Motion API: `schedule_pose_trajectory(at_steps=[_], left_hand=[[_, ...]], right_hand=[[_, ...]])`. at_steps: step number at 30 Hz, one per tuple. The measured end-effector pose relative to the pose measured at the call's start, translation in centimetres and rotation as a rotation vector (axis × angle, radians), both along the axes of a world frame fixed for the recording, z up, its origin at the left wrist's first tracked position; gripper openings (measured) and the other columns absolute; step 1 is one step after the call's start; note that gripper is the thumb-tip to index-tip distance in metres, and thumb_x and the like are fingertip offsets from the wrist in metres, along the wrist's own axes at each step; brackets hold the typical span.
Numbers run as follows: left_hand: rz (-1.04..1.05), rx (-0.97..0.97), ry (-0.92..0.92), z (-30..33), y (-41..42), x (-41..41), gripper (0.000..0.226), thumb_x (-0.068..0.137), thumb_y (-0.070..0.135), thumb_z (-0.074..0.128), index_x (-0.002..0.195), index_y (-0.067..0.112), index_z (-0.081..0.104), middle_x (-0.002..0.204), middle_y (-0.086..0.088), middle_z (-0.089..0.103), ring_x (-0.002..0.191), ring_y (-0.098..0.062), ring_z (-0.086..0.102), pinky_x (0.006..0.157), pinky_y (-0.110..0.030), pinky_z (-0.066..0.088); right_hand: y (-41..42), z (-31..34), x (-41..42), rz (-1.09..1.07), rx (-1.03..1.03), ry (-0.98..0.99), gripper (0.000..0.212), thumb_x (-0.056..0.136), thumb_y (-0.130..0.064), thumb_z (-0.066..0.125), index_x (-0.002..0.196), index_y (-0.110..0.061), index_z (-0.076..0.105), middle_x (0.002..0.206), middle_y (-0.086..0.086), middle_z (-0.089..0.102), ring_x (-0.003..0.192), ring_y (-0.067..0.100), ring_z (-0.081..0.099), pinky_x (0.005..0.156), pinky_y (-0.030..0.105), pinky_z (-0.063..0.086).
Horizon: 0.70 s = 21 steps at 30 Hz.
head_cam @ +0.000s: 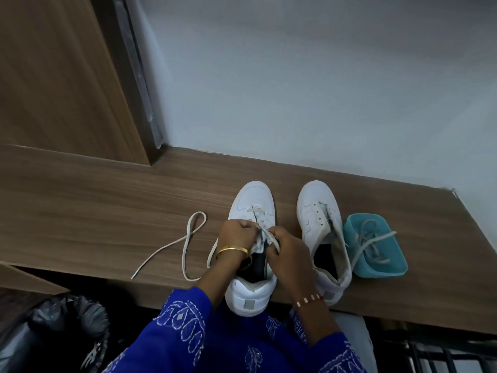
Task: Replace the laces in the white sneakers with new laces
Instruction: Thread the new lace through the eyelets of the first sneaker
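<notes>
- Wood-grain desk (107,211) is running along a pale wall, with a wooden panel standing at its far left corner.
- Two white sneakers are sitting side by side on the desk, long axes running away from the person, toes pointing toward the wall and heels hanging at the near desk edge.
- Left sneaker (251,203) is being worked on: both hands are meeting over its tongue, midway along its length.
- Left hand (239,234), with a gold bangle on the wrist, is pinching a lace (188,238) at the eyelets with curled fingers.
- Right hand (285,244), with a red-and-white band on the wrist, is curling its fingers around the same lace just beside the left hand.
- That lace is trailing off to the left of the left sneaker, looping across the desk with its free tip lying near the front edge.
- Right sneaker (320,211) is sitting just right of the left sneaker, its eyelets bare and its tongue open.
- Teal tray (398,265) is sitting right of the right sneaker, touching or nearly touching it, holding another loose lace (373,243) that is spilling over its rim.
</notes>
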<state>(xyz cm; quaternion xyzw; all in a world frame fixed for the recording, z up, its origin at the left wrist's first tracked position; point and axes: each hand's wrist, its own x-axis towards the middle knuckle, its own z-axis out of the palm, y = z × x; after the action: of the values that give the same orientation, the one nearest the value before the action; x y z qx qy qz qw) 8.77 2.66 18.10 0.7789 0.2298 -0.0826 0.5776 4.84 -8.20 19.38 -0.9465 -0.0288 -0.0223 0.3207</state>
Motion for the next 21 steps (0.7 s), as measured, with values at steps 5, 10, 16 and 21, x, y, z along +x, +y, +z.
schedule_pose_trajectory(at_steps=[5,10,16,21], left_hand=[[-0.013,-0.037,0.037,-0.1,0.5,0.9,0.031,0.078,-0.002,0.057,0.055,0.017,0.065,0.076,-0.012,0.068,0.089,-0.032,0.066,0.085,-0.039,0.054],[-0.051,0.073,0.012,-0.1,0.2,0.8,0.022,0.078,0.002,0.057,0.066,0.015,0.071,0.089,-0.011,0.072,0.090,-0.027,0.065,0.084,-0.035,0.053],[-0.032,-0.035,0.013,0.0,0.5,0.5,0.015,0.081,-0.001,0.059,0.084,0.005,0.073,0.096,-0.013,0.071,0.097,-0.026,0.063,0.091,-0.034,0.050],[-0.073,0.126,-0.062,0.1,0.3,-0.1,0.019,0.083,0.003,0.056,0.089,0.007,0.073,0.097,-0.010,0.071,0.096,-0.024,0.063,0.082,-0.026,0.048]], right_hand=[[0.0,0.2,0.0,0.027,-0.002,0.056,0.028,0.084,-0.009,0.056,0.111,-0.014,0.063,0.095,0.003,0.070,0.089,0.018,0.063,0.071,0.016,0.037],[-1.5,1.3,1.6,-0.061,0.414,0.373,0.021,0.081,-0.008,0.065,0.101,-0.014,0.067,0.086,0.001,0.070,0.074,0.007,0.063,0.076,0.026,0.052],[0.0,0.2,3.9,-0.195,0.281,0.222,0.016,0.084,-0.007,0.053,0.090,-0.007,0.068,0.076,0.005,0.067,0.069,0.017,0.060,0.070,0.031,0.051],[0.9,-0.2,4.1,-0.189,0.089,0.115,0.013,0.083,-0.008,0.052,0.079,-0.011,0.063,0.079,0.000,0.063,0.073,0.011,0.050,0.062,0.022,0.033]])
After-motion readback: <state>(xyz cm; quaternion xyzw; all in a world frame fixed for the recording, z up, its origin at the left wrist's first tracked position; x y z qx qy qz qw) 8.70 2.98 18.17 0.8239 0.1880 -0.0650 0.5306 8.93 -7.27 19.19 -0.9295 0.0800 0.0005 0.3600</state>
